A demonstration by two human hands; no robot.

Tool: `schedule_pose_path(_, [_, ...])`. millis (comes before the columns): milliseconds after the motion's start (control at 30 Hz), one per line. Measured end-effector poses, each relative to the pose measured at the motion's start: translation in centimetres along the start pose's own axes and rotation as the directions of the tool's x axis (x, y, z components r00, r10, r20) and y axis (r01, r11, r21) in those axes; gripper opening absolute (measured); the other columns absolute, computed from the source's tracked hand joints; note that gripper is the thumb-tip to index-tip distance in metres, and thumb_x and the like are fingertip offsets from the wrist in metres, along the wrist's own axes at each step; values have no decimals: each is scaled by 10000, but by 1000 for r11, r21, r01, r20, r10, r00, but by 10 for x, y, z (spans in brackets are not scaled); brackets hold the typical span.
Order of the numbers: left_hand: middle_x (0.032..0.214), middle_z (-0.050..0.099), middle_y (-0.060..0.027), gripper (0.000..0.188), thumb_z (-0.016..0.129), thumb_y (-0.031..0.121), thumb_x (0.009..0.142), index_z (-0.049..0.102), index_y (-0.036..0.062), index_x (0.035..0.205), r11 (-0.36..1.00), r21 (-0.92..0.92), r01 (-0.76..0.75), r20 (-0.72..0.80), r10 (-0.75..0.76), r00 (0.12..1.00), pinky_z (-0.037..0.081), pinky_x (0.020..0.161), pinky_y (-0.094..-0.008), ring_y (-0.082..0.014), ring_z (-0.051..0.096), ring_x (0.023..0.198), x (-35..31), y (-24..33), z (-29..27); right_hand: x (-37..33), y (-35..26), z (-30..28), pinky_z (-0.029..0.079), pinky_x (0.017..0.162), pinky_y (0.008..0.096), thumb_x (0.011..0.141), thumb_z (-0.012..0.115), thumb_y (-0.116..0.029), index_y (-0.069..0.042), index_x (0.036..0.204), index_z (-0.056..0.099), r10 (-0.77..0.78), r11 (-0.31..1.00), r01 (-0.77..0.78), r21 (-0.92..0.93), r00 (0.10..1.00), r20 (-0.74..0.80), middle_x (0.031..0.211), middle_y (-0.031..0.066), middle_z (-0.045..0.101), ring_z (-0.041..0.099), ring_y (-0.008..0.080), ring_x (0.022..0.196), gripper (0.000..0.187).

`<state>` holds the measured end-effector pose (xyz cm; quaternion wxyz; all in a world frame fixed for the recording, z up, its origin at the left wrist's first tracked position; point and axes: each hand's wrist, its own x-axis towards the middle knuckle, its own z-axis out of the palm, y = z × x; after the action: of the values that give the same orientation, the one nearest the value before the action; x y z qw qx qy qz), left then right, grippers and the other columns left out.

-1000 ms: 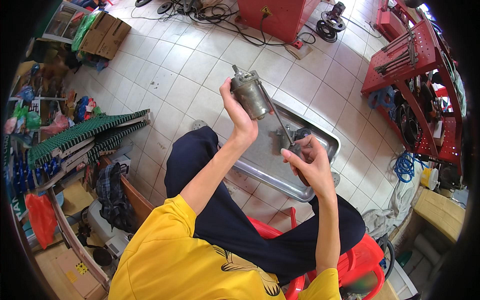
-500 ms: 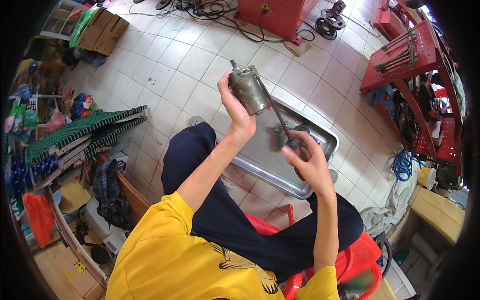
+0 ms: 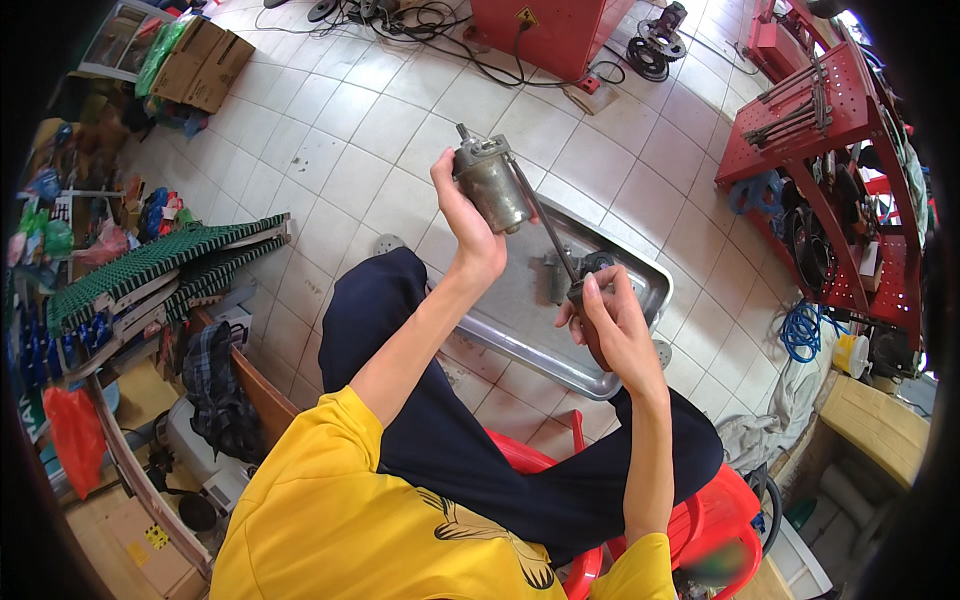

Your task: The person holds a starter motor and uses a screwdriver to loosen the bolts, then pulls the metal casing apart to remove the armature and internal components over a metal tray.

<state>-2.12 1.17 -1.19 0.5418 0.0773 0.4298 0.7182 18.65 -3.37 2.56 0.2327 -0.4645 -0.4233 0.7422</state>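
My left hand [image 3: 466, 222] is wrapped round a grey metal starter motor [image 3: 495, 192], a cylinder with a short shaft sticking up at its far end. It is held tilted above the tray. My right hand [image 3: 622, 328] grips a long screwdriver [image 3: 545, 222] by its brown handle, fingers pinched near the top of the grip. The screwdriver's blade runs up along the motor's right side to the flange at its far end; whether the tip sits in a screw I cannot tell. Below lies a shallow metal tray [image 3: 530, 352] holding a grey metal part [image 3: 556, 278] and a dark round part [image 3: 598, 261].
A red cabinet [image 3: 540, 40] with black cables stands ahead on the tiled floor [image 3: 350, 170]. To the right is a red perforated tool rack [image 3: 745, 150] with a blue hose [image 3: 802, 330] below. A folded green woven chair [image 3: 170, 260] and cardboard boxes [image 3: 205, 65] are on the left.
My right hand has turned on the screwdriver's handle, its thumb and fingers taking a different position, so more of the brown grip shows. The motor stays in my left hand, almost unmoved.
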Motion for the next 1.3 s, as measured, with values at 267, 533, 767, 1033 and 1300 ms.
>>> schedule_pose_path(267, [718,648,-150,656,327,643,958,613,53,925,1000,-12,-17,-10,17,1000,537,573,-430,-285,644,611,3,-5,-2,1,3,7,449,588,242,1055,582,-344,-15,1086,520,-48,988,41,-150,998,-42,798,87,694,592,95,670,336])
schedule_pose_path(533, [720,641,-150,662,322,641,960,608,44,932,1000,6,4,48,-5,999,550,604,-433,-281,640,626,-2,6,4,6,9,13,442,579,240,1085,503,-380,15,1120,650,93,996,-92,24,995,-38,729,21,598,520,72,635,424])
schedule_pose_path(767, [816,628,-35,451,422,545,1003,580,122,989,995,-88,-36,25,38,999,548,581,-350,-158,632,672,7,-7,-13,4,2,9,426,565,226,987,698,-252,-23,1096,531,-21,984,8,-177,997,-72,697,21,608,549,67,622,303])
schedule_pose_path(1033, [814,640,-56,469,407,546,1001,582,112,970,995,-83,-45,71,51,996,558,514,-386,-180,639,654,3,-1,-7,7,6,1,458,644,250,1103,440,-389,7,1197,615,20,990,-12,-144,998,60,730,20,600,554,87,656,444])
schedule_pose_path(1300, [809,641,-49,451,415,536,1005,586,120,975,994,-91,-63,23,66,998,540,626,-335,-165,632,691,6,-4,-8,3,0,8,471,630,250,1074,531,-264,14,1294,560,-68,995,60,-80,994,-89,801,43,601,565,85,656,355])
